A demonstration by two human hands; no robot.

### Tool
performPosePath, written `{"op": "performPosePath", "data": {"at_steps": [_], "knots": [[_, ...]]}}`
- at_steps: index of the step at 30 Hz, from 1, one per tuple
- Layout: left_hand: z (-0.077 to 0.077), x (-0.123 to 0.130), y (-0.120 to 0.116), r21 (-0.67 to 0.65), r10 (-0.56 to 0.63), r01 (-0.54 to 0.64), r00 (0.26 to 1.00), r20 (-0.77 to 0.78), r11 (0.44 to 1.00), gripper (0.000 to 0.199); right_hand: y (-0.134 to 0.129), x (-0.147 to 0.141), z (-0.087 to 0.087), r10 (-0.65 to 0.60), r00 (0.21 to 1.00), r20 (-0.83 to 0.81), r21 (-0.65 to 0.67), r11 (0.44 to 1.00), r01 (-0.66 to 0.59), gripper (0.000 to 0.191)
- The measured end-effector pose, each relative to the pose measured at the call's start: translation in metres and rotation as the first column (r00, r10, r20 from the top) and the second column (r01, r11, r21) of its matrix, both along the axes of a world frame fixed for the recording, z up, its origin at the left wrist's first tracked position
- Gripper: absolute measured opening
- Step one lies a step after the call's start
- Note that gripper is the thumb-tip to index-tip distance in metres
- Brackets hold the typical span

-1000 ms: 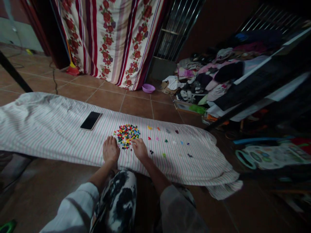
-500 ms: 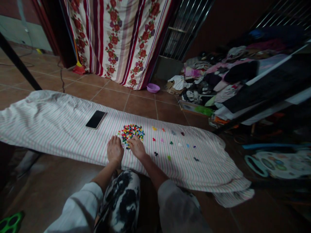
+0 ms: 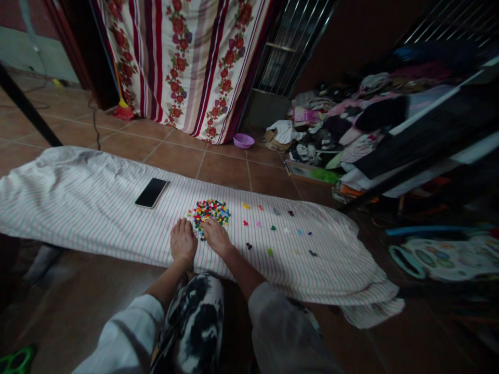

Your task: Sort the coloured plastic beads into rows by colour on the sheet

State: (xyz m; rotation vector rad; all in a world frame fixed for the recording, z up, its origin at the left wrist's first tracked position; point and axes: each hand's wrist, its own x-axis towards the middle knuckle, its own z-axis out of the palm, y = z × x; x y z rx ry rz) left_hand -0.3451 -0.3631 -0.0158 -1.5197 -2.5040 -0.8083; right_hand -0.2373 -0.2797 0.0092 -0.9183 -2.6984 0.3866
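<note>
A pile of tiny multicoloured pieces (image 3: 212, 208) lies on a striped cloth (image 3: 105, 208). Flat on the cloth at the pile's lower left rests my left hand (image 3: 183, 240), its fingers stretched forward. My right hand (image 3: 215, 236) is over the pile's lower edge with its fingers drawn together; whatever is between the fingertips is too small to make out. Right of the pile, small groups sorted by colour are spread out, among them yellow (image 3: 246, 205), red (image 3: 245, 223), dark green (image 3: 273, 228), black (image 3: 249, 246) and lime green (image 3: 270, 252).
A phone (image 3: 152, 193) lies on the cloth left of the pile. Beyond are a floral curtain (image 3: 195, 67), a purple bowl (image 3: 244, 141) on the tiled floor and a heap of clothes (image 3: 351, 114). A dark bar (image 3: 374, 187) crosses at the right.
My right hand has shifted slightly left over the lower part of the pile. My left hand stays beside the pile. The whole view has moved a little.
</note>
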Motion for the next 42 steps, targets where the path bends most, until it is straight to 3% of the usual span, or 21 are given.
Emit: {"op": "performPosePath", "data": {"at_steps": [6, 19, 24, 31, 37, 42], "knots": [[-0.002, -0.001, 0.000, 0.000, 0.006, -0.006, 1.000, -0.002, 1.000, 0.038, 0.005, -0.001, -0.001, 0.104, 0.994, 0.025, 0.045, 0.993, -0.105, 0.023], [0.007, 0.002, -0.002, 0.000, 0.005, -0.005, 1.000, -0.014, 1.000, 0.035, 0.002, 0.007, 0.002, 0.096, 0.992, -0.086, 0.044, 0.995, -0.092, 0.027], [0.006, 0.002, -0.003, -0.001, -0.010, 0.010, 1.000, -0.014, 1.000, 0.035, 0.000, 0.022, 0.008, -0.089, 0.979, -0.183, 0.000, 0.996, 0.091, 0.023], [0.007, 0.001, -0.004, -0.015, -0.017, 0.017, 0.999, -0.037, 1.000, 0.034, -0.006, 0.044, 0.011, -0.300, 0.922, -0.245, -0.172, 0.949, 0.263, 0.021], [0.010, 0.001, -0.004, -0.017, -0.012, 0.012, 0.999, -0.037, 1.000, 0.031, -0.013, 0.066, -0.003, -0.456, 0.800, -0.391, -0.332, 0.880, 0.339, 0.020], [0.012, 0.002, -0.004, -0.050, -0.007, 0.004, 0.998, -0.060, 0.999, 0.031, -0.008, 0.110, -0.008, -0.535, 0.668, -0.517, -0.338, 0.845, 0.414, 0.021]]}}
